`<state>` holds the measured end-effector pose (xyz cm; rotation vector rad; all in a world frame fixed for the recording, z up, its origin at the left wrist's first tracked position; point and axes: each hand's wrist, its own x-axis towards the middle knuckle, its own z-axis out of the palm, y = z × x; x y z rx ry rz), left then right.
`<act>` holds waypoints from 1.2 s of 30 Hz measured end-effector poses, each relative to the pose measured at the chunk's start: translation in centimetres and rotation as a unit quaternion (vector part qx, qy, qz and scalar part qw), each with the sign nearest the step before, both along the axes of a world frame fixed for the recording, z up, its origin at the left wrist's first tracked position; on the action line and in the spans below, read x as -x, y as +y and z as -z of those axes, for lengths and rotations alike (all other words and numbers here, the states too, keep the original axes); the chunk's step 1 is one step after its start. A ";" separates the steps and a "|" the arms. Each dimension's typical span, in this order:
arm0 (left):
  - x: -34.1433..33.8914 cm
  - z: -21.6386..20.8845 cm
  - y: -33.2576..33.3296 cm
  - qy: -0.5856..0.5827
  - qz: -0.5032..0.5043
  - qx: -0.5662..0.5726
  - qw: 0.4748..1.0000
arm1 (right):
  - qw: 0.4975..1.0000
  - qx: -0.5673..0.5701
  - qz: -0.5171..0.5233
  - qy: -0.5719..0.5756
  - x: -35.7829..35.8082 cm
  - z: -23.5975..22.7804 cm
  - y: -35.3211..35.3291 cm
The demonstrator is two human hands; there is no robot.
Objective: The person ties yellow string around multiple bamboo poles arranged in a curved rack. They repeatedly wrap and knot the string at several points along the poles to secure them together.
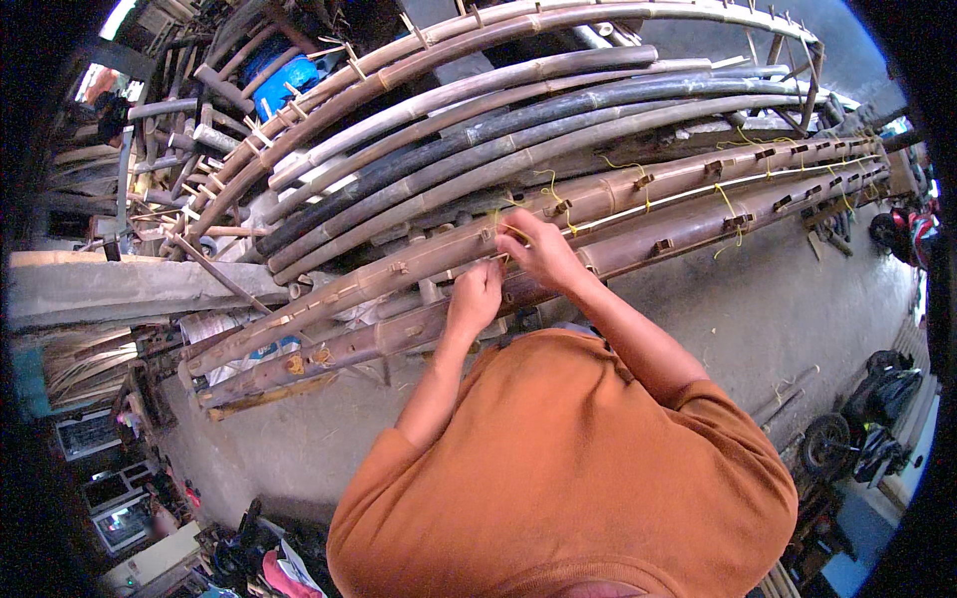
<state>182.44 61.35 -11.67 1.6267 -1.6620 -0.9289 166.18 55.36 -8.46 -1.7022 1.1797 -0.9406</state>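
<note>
Two long brown bamboo poles lie side by side across in front of me, a near pole [623, 256] and a far pole [439, 251], both with short pegs sticking out along them. Between them runs a thin pale strip [688, 196]. Over the far pole, my right hand [538, 251] pinches a thin yellow string [514, 228]. Just left of it and lower, my left hand [478, 291] is closed at the gap between the poles; its fingertips hide whatever they grip. More yellow ties [554, 191] hang from the poles to the right.
Several loose bamboo poles [478, 130] are stacked behind, below a curved pair of pegged poles [449, 35]. A blue bag [286, 84] lies at the far left, above a concrete ledge [100, 291]. Motorbikes stand at the right, one wheel [825, 445] on the concrete floor [688, 299].
</note>
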 end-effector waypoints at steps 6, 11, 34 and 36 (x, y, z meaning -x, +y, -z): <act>0.9 0.1 2.2 -0.213 0.020 0.117 0.970 | 0.959 0.113 -0.162 0.202 -0.5 5.2 -1.6; 0.5 0.6 1.2 -0.186 -0.009 0.182 0.965 | 0.957 0.134 -0.172 0.193 -0.4 5.2 -1.7; -1.4 2.9 -0.9 0.397 -0.150 -0.138 0.895 | 0.935 0.252 -0.076 0.236 -0.6 6.4 0.4; -1.4 0.1 -0.9 0.419 -0.138 -0.073 0.894 | 0.935 0.259 -0.072 0.231 -0.3 6.0 0.3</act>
